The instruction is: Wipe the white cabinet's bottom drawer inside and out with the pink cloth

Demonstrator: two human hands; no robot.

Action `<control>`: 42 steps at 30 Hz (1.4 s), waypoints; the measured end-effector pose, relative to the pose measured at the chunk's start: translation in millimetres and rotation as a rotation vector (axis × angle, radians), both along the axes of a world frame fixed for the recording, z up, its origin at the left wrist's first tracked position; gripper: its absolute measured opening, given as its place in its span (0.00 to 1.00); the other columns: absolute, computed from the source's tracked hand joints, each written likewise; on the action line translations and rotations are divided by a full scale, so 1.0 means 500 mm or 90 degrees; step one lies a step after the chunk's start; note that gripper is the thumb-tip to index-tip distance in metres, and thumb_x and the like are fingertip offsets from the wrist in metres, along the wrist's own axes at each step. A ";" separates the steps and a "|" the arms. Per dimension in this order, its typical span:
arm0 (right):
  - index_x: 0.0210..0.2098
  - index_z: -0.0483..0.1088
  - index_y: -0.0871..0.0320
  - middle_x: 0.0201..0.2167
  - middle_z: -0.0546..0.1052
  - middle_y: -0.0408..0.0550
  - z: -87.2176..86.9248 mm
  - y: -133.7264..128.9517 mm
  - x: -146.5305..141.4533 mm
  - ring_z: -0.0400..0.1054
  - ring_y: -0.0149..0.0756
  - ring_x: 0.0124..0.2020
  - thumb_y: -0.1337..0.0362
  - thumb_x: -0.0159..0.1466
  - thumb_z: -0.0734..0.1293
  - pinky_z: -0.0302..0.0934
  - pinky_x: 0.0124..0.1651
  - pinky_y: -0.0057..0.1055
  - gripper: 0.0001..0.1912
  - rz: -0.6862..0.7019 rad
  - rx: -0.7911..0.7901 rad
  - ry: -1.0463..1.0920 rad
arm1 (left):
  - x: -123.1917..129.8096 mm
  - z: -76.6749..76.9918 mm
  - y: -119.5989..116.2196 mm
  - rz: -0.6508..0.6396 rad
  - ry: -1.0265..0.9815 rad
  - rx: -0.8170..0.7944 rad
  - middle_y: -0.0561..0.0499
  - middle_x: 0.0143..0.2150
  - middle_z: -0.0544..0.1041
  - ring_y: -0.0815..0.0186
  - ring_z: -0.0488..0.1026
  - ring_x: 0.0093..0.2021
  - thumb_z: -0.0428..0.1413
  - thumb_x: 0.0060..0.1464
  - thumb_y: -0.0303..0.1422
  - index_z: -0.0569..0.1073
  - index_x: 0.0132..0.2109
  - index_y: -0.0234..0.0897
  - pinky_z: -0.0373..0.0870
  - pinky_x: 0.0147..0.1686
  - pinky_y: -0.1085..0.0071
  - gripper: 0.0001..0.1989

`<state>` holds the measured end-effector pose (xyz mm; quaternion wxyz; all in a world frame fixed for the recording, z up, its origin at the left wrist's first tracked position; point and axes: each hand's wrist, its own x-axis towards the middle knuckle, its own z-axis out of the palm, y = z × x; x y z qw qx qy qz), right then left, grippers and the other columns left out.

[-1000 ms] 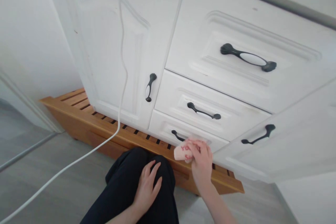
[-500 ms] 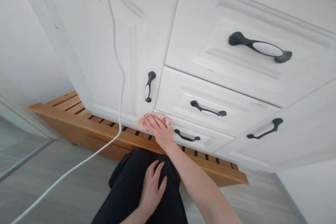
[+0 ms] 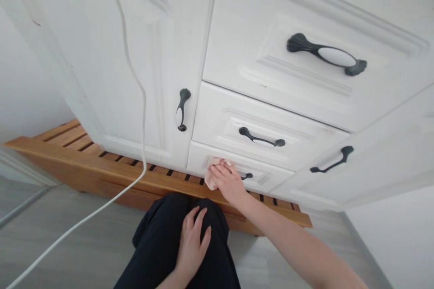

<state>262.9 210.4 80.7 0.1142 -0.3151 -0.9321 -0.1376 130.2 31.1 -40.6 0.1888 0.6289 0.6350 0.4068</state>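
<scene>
Head view: A soft, pale pink cloth point(image 3: 210, 178), its long axis unclear, lies under and left of the bent fingers of the right hand point(image 3: 230, 183), which grip it at the white panelled bottom drawer point(image 3: 196, 156), left of its dark curved handle point(image 3: 248, 176). The left hand point(image 3: 191, 244), farther from the cloth, rests with loosely spread fingers on dark fabric trousers point(image 3: 152, 235).

No legible text in view

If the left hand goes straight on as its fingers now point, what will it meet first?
Probably the front edge of the wooden bench, just past the knees the left hand rests on; heights are unclear, so it might pass above and reach the pink cloth.
</scene>
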 end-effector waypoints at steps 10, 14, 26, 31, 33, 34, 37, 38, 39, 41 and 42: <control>0.50 0.73 0.49 0.57 0.76 0.43 0.031 -0.050 0.086 0.67 0.39 0.56 0.63 0.70 0.66 0.60 0.61 0.45 0.10 -0.005 0.075 0.014 | -0.021 0.008 -0.007 -0.032 -0.004 -0.010 0.42 0.64 0.65 0.54 0.65 0.65 0.50 0.66 0.35 0.64 0.66 0.46 0.68 0.64 0.44 0.22; 0.44 0.75 0.48 0.54 0.79 0.36 0.046 -0.076 0.158 0.66 0.37 0.55 0.67 0.69 0.67 0.56 0.60 0.41 0.08 0.002 0.148 -0.014 | -0.020 0.012 -0.008 -0.026 -0.004 -0.009 0.42 0.63 0.66 0.54 0.66 0.64 0.50 0.65 0.35 0.65 0.65 0.46 0.68 0.64 0.46 0.22; 0.54 0.75 0.38 0.51 0.81 0.36 0.018 -0.082 0.318 0.70 0.38 0.49 0.74 0.65 0.66 0.56 0.54 0.40 0.24 -0.049 0.132 -0.010 | -0.021 0.015 -0.009 -0.016 -0.005 -0.006 0.42 0.63 0.68 0.53 0.68 0.63 0.51 0.64 0.36 0.66 0.65 0.47 0.70 0.63 0.46 0.22; 0.50 0.77 0.40 0.50 0.81 0.39 0.020 -0.125 0.317 0.70 0.42 0.49 0.74 0.66 0.65 0.55 0.54 0.44 0.22 -0.159 0.125 0.055 | -0.014 0.007 -0.006 -0.004 0.002 -0.003 0.42 0.62 0.69 0.53 0.68 0.63 0.51 0.64 0.36 0.68 0.64 0.47 0.70 0.62 0.47 0.22; 0.51 0.76 0.40 0.50 0.81 0.38 0.020 -0.142 0.249 0.69 0.41 0.50 0.69 0.69 0.65 0.55 0.54 0.44 0.17 -0.150 0.141 0.109 | -0.007 0.001 -0.004 0.008 0.006 0.000 0.42 0.62 0.69 0.53 0.68 0.63 0.51 0.63 0.36 0.68 0.63 0.47 0.70 0.62 0.47 0.22; 0.52 0.75 0.40 0.49 0.82 0.37 0.019 -0.145 0.203 0.69 0.40 0.51 0.66 0.70 0.66 0.56 0.55 0.43 0.15 -0.093 0.162 0.135 | -0.004 -0.001 -0.004 0.011 0.009 0.001 0.42 0.62 0.69 0.52 0.68 0.63 0.52 0.63 0.37 0.69 0.63 0.46 0.71 0.61 0.46 0.22; 0.56 0.73 0.40 0.54 0.79 0.34 0.021 -0.126 0.037 0.69 0.31 0.55 0.61 0.72 0.65 0.58 0.61 0.37 0.15 0.097 0.191 0.135 | 0.002 -0.006 -0.002 0.008 0.012 0.002 0.41 0.60 0.70 0.50 0.68 0.61 0.52 0.63 0.38 0.69 0.62 0.45 0.71 0.60 0.43 0.22; 0.56 0.73 0.40 0.57 0.78 0.33 0.024 -0.109 -0.019 0.69 0.30 0.56 0.61 0.72 0.64 0.61 0.61 0.35 0.15 0.132 0.204 0.127 | 0.002 -0.006 -0.002 0.002 0.008 0.000 0.41 0.59 0.70 0.50 0.68 0.62 0.52 0.63 0.38 0.69 0.62 0.45 0.71 0.60 0.43 0.22; 0.56 0.72 0.41 0.59 0.76 0.34 0.027 -0.088 -0.073 0.70 0.30 0.57 0.62 0.72 0.63 0.64 0.59 0.35 0.16 0.140 0.229 0.116 | 0.003 -0.005 -0.002 -0.003 0.000 -0.002 0.42 0.60 0.69 0.50 0.67 0.62 0.52 0.63 0.37 0.68 0.63 0.45 0.70 0.60 0.43 0.22; 0.53 0.75 0.54 0.60 0.75 0.43 0.030 -0.040 -0.164 0.72 0.30 0.56 0.67 0.73 0.59 0.71 0.53 0.34 0.16 0.149 0.286 0.044 | 0.003 -0.002 -0.002 -0.006 -0.018 -0.004 0.42 0.62 0.67 0.52 0.65 0.64 0.51 0.64 0.36 0.67 0.63 0.45 0.68 0.62 0.44 0.22; 0.49 0.76 0.62 0.58 0.77 0.48 0.029 -0.016 -0.199 0.74 0.28 0.53 0.71 0.73 0.56 0.72 0.49 0.31 0.17 0.157 0.310 -0.001 | 0.004 0.000 -0.001 -0.004 -0.025 -0.004 0.42 0.62 0.66 0.52 0.65 0.64 0.51 0.64 0.35 0.67 0.63 0.45 0.68 0.63 0.44 0.21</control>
